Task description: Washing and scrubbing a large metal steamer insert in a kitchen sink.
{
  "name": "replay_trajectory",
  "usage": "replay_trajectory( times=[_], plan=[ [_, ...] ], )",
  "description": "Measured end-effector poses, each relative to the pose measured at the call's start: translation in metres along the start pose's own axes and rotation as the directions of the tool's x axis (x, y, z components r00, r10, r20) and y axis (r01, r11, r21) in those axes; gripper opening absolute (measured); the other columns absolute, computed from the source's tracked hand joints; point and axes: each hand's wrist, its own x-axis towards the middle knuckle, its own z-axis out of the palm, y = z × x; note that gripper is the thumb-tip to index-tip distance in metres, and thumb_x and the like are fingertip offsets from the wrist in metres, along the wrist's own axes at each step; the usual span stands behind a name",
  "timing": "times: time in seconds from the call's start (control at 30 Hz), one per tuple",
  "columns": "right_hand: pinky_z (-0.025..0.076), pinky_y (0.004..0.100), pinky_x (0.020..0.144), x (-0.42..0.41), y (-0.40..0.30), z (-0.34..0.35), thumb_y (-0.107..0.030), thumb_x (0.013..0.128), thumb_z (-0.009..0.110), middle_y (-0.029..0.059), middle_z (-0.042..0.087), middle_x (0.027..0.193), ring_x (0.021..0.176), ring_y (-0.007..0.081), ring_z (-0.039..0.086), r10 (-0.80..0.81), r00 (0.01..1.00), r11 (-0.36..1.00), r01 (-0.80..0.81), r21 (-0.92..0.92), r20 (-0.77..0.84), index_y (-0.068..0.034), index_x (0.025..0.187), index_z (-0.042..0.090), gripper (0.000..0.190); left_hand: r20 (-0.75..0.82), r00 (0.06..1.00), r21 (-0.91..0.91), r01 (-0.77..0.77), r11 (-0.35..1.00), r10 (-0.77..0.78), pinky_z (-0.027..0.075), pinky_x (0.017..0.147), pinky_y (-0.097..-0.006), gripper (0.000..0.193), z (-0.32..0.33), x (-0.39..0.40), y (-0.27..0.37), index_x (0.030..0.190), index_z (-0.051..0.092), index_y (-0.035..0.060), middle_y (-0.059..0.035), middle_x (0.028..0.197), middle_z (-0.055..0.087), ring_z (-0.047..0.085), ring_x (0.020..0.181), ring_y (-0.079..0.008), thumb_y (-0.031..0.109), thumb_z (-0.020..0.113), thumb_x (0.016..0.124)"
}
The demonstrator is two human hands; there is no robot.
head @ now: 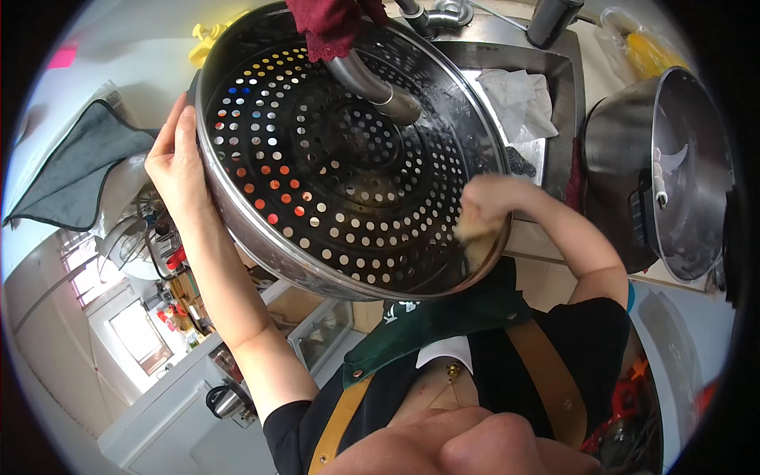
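A large round metal steamer pan (pixel 332 142) with a perforated bottom is held tilted over the edge of the sink. My left hand (pixel 178 154) grips its left rim, thumb and fingers on the outside wall. My right hand (pixel 490 196), blurred, is closed on a yellowish scrubbing pad (pixel 475 240), which lies against the lower right inner wall. A curved metal faucet spout (pixel 371 86) with a dark red cloth (pixel 332 27) wrapped around it reaches over the pan's inside. Wet sheen shows on the wall near the spout's mouth.
Behind the pan is a steel sink (pixel 567 83) holding pale cloths (pixel 516 104) and a dark scouring pad (pixel 521 161). A deep metal pot (pixel 623 136) stands right of it, with a white-handled tool (pixel 659 178) inside. A grey towel (pixel 89 172) hangs at the left.
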Motion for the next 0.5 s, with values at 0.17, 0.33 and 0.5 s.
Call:
replay_trajectory(
  times=[0.17, 0.33, 0.5],
  plan=[
    [0.049, 0.0398, 0.061, 0.061, 0.072, -0.050, -0.013, 0.068, 0.057, 0.0161, 0.055, 0.087, 0.071, 0.0283, 0.061, 0.097, 0.680, 0.780, -0.506, -0.369, -0.727, -0.003, 0.078, 0.062, 0.014, 0.012, 1.000, -0.024, -0.011, 1.000, 0.012, 0.045, 0.065, -0.0184, 0.029, 0.001, -0.002, 0.000, 0.106, 0.057, -0.0041, -0.0094, 0.087, 0.063, 0.057, 0.071, -0.0084, 0.011, 0.059, 0.081],
    [0.049, 0.0372, 0.062, 0.059, 0.096, -0.099, -0.012, 0.078, 0.045, 0.0191, 0.055, 0.090, 0.070, 0.0297, 0.060, 0.024, 0.535, 0.781, -0.538, -0.319, -0.844, 0.000, 0.082, 0.058, 0.018, 0.006, 1.000, -0.037, -0.024, 0.999, 0.025, 0.045, 0.066, -0.0187, 0.029, 0.000, -0.002, -0.003, 0.106, 0.057, -0.0046, -0.0103, 0.088, 0.063, 0.057, 0.073, -0.0088, 0.011, 0.059, 0.081],
    [0.048, 0.0307, 0.056, 0.011, 0.064, -0.032, 0.004, 0.059, 0.053, 0.0141, 0.063, 0.070, 0.067, 0.0210, 0.062, 0.066, 0.996, 0.988, -0.056, 0.146, -0.059, -0.001, 0.078, 0.065, 0.023, -0.011, 1.000, 0.003, 0.015, 1.000, -0.014, 0.045, 0.066, -0.0189, 0.031, -0.005, 0.001, -0.009, 0.106, 0.056, -0.0048, -0.0107, 0.090, 0.062, 0.057, 0.073, -0.0091, 0.012, 0.059, 0.081]
  ],
)
